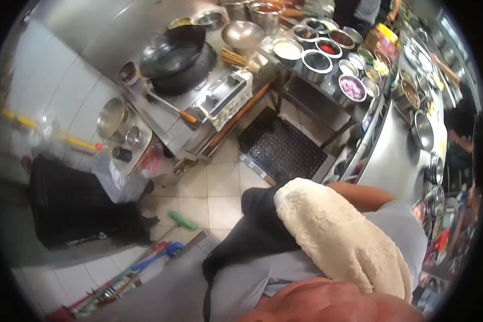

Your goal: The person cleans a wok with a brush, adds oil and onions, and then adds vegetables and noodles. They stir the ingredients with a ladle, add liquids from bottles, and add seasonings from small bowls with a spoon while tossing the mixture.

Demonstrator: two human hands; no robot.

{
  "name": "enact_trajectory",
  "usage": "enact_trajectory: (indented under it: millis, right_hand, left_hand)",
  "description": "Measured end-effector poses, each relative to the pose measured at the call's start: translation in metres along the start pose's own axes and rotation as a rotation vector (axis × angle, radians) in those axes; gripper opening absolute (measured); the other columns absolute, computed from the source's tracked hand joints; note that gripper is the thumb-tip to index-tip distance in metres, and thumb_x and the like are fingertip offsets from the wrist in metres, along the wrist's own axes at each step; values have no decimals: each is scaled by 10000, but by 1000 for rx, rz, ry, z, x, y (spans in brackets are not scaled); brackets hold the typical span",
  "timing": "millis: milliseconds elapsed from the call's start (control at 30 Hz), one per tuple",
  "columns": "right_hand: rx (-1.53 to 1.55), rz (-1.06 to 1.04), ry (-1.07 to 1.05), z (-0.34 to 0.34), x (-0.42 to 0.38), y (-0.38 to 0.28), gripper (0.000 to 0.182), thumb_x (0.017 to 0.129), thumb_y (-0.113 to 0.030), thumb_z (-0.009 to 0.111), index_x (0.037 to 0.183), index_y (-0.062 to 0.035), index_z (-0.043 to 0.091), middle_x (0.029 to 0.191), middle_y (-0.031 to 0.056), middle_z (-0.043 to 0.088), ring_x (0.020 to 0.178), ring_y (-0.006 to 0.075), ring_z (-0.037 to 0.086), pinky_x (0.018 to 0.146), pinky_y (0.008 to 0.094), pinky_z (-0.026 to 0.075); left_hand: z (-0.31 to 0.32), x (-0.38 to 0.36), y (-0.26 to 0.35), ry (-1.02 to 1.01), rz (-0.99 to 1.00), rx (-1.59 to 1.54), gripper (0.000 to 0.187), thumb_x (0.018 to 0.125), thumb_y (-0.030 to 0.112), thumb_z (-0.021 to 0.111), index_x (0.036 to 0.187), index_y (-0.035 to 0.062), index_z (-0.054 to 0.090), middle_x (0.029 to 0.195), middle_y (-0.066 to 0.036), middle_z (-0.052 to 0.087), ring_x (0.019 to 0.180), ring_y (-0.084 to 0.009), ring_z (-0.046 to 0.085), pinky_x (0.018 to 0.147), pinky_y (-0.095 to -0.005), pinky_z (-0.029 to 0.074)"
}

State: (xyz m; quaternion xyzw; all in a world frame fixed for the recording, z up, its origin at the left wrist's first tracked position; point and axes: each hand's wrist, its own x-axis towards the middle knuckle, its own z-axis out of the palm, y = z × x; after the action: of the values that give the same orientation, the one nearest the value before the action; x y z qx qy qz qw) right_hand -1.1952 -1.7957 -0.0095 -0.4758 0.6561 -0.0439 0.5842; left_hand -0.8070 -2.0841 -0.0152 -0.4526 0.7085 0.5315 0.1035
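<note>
— Floor (220, 182) space runs narrow between stove (198, 102) and counter (392, 155), mat (282, 145) in the middle.
— Hands?
— Hidden; can't tell their grip. Cream towel (338, 236) drapes over the person's shoulder.

The tiled floor (220, 182) carried a black rubber mat (282, 146), a black bin (75, 201) and brooms (145, 263). The steel stove counter (198, 107) bore a wok (174, 51); the prep counter (397, 145) held metal bowls (316, 60).
</note>
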Motion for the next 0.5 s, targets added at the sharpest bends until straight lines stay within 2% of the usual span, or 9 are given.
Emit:
enact_trajectory:
  millis: [233, 300, 500]
  right_hand:
    - [275, 61, 258, -50, -19, 29, 414, 930, -375, 600, 1171, -57, 710, 1064, 199, 725, 982, 350, 693, 895, 441, 516]
    - [231, 168, 325, -67, 16, 49, 489, 881, -445, 666, 1175, -57, 709, 1069, 176, 735, 969, 358, 689, 899, 459, 512]
    - [286, 112, 296, -148, 38, 71, 479, 891, -439, 655, 1172, -54, 708, 1079, 175, 731, 980, 353, 685, 909, 455, 510]
  left_hand:
    - [-26, 138, 106, -184, 50, 135, 323, 994, 301, 551, 1156, 59, 689, 1097, -166, 716, 1058, -265, 675, 923, -394, 509]
    - [-32, 165, 129, -208, 16, 169, 322, 994, 301, 551, 1158, 59, 688, 1097, -164, 716, 1058, -263, 675, 923, -393, 509]
    - [-47, 211, 191, -206, -59, 216, 321, 997, 299, 552, 1162, 58, 685, 1097, -161, 716, 1057, -258, 674, 923, -388, 509]
